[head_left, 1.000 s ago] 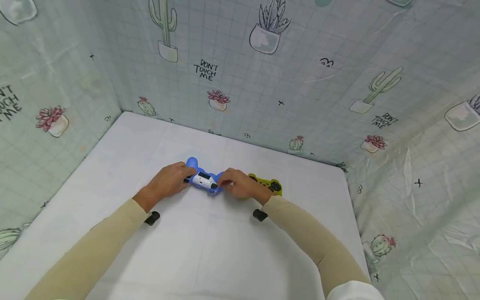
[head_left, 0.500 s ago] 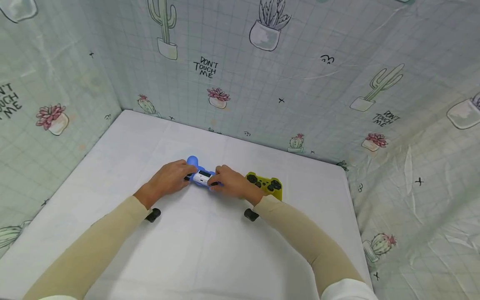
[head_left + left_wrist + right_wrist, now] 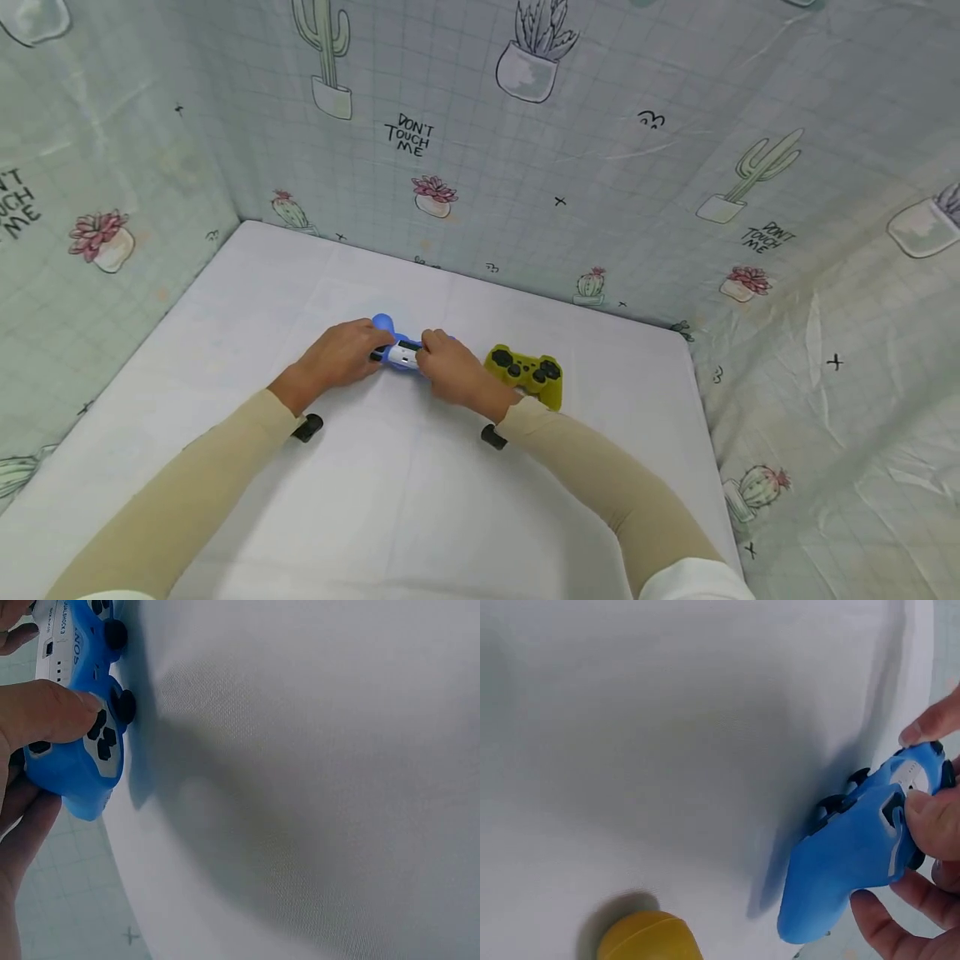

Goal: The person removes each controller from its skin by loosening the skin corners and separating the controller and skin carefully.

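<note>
Matt blue rubbery-skinned controller [image 3: 401, 353]; finely woven white cloth tabletop [image 3: 420, 500]; glossy plastic-sheet walls [image 3: 675, 167].

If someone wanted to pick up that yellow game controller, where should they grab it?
Probably by one of its two handle horns, coming down from above. The yellow controller lies flat and face up on the white table, apart from both hands, so fingers can wrap a rounded horn without pressing its black sticks and buttons.
</note>
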`<state>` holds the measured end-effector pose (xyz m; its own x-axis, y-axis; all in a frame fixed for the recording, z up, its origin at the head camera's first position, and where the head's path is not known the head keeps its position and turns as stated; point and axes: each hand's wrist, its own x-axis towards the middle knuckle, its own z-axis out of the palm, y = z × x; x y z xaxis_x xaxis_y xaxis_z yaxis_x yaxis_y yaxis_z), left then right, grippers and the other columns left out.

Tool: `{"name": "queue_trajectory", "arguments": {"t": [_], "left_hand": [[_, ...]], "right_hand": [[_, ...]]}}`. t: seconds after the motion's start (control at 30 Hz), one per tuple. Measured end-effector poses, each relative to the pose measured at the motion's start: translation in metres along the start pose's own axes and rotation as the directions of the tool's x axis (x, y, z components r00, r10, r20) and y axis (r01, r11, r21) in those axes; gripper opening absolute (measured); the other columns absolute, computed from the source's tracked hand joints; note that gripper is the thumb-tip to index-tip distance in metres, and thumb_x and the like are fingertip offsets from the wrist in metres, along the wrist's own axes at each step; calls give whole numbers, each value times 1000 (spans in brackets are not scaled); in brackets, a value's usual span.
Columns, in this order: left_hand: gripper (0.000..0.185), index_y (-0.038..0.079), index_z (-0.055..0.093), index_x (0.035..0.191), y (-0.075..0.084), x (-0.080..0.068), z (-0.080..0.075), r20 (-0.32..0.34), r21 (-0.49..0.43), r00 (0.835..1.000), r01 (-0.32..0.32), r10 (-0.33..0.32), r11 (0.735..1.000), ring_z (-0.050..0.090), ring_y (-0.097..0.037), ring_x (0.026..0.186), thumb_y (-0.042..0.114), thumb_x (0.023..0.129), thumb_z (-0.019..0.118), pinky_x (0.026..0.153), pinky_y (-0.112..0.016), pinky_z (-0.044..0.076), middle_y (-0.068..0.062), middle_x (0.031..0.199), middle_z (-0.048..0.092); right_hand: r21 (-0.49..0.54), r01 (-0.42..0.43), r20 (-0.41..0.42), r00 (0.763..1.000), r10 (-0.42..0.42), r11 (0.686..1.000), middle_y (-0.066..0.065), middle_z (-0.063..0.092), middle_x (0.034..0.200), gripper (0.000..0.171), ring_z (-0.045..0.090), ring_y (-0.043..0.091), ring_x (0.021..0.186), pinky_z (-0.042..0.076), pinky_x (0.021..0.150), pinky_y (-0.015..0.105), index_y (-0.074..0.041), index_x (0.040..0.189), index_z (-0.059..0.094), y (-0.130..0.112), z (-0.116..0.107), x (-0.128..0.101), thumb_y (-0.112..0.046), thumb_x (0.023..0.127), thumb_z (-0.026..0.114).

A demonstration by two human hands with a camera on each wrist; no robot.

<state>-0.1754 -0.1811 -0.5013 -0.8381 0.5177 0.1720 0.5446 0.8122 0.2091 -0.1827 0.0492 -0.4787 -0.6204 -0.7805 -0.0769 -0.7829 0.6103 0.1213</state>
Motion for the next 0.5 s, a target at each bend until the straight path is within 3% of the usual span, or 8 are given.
{"name": "queue_trajectory", "arguments": {"t": [0.1, 0.2, 0.3, 0.43, 0.5], "left_hand": [[40, 8, 75, 120, 1, 2, 0, 21, 9, 1000, 5, -5, 1000, 68, -22, 98, 17, 84, 87, 86, -39, 61, -9, 109, 76], [40, 8, 75, 121, 1, 4, -1, 38, 24, 999, 15, -16, 1000, 68, -23, 98, 17, 84, 87, 86, -39, 61, -10, 110, 76], [40, 8, 75, 120, 1, 5, -3, 44, 36, 999, 30, -31, 999, 69, -23, 97, 16, 83, 88, 86, -39, 62, -11, 109, 76], [38, 6, 75, 118, 1, 6, -5, 51, 36, 998, 22, -23, 999, 68, -22, 93, 15, 83, 88, 83, -40, 62, -11, 104, 76], [37, 6, 75, 117, 0, 7, -5, 54, 36, 998, 18, -20, 999, 67, -22, 92, 14, 83, 88, 83, -39, 61, -11, 104, 76]], "right_hand": [[-127, 35, 30, 999, -32, 991, 8, 59, 123, 23, 55, 20, 108, 55, 90, 29, -4, 122, 69, -3, -1, -3, -15, 104, 60], [-162, 69, 43, 997, -63, 984, 9, 58, 124, 25, 54, 21, 113, 54, 96, 30, -1, 123, 66, 0, -1, -8, -15, 105, 58], [-94, 78, 23, 997, -76, 993, 6, 56, 118, 19, 51, 19, 111, 51, 99, 27, -4, 120, 65, 7, 2, -14, -13, 105, 60], [71, 63, -46, 997, -60, 995, 3, 54, 108, 13, 49, 16, 100, 49, 85, 24, -12, 116, 65, 14, 5, -14, -15, 105, 62], [92, 77, -84, 994, -69, 993, 4, 55, 106, 13, 49, 16, 95, 48, 78, 25, -14, 116, 68, 14, 4, -10, -18, 105, 63]]}}
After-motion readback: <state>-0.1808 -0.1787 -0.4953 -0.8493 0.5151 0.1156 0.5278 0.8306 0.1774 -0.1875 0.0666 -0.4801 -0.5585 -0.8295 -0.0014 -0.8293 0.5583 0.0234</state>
